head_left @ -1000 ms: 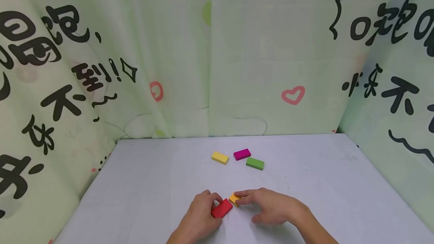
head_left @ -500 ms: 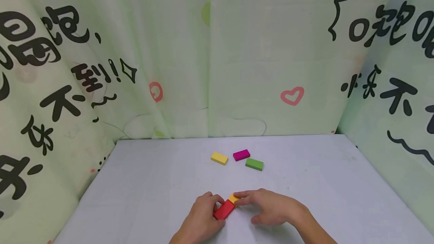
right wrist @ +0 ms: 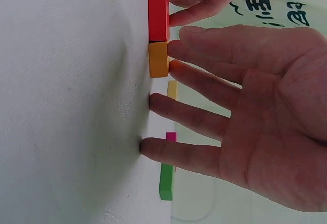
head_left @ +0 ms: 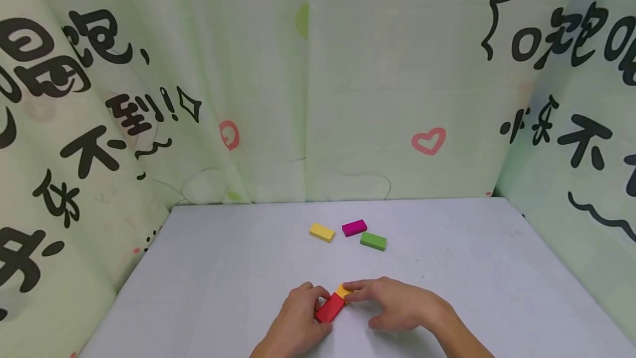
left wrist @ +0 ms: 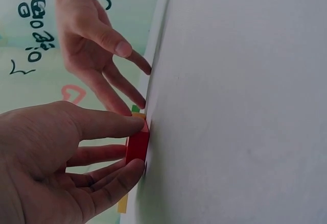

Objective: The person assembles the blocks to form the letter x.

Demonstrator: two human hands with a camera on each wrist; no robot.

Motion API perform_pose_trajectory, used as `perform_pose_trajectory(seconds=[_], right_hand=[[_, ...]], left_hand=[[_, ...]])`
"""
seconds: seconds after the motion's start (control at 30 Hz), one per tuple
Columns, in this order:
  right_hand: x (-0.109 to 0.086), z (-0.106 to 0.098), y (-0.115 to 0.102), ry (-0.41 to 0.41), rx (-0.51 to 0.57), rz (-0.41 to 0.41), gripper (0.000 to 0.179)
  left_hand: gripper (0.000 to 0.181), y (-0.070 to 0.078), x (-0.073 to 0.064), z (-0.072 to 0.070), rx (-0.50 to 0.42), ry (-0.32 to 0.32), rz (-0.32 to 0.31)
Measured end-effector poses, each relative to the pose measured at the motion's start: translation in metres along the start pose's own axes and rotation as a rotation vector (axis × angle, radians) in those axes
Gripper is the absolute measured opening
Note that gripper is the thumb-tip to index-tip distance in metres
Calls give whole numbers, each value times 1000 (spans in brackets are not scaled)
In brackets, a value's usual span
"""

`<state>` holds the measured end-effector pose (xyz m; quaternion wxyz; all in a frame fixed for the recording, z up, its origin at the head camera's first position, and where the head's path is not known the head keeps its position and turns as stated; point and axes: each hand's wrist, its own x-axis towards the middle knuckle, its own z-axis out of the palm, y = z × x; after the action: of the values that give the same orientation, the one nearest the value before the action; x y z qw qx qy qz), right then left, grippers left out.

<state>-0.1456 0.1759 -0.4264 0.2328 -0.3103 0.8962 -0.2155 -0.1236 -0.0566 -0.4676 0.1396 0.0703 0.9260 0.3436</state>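
Observation:
A red block lies on the white table near its front, and my left hand pinches it between thumb and fingers. The far end of the red block touches an orange block; in the right wrist view the orange block sits flush against the red one. My right hand has its fingers extended, with two fingertips resting on top of the orange block. Its other fingertips touch the table, as the right wrist view shows. Part of the orange block is hidden under these fingers.
Farther back on the table lie a yellow block, a magenta block and a green block, set apart from the hands. A printed curtain hangs behind the table and along both sides.
My left hand has slid the red block slightly to the right, closing the small gap to the orange block. My right hand has stayed in place on the orange block.

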Motion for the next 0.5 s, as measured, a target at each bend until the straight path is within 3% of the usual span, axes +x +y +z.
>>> perform_pose_trajectory(seconds=[0.5], right_hand=[[-2, 0, 1, -2, -3, -20, 59]], left_hand=[[37, -2, -3, 0, 32, 5, 56]])
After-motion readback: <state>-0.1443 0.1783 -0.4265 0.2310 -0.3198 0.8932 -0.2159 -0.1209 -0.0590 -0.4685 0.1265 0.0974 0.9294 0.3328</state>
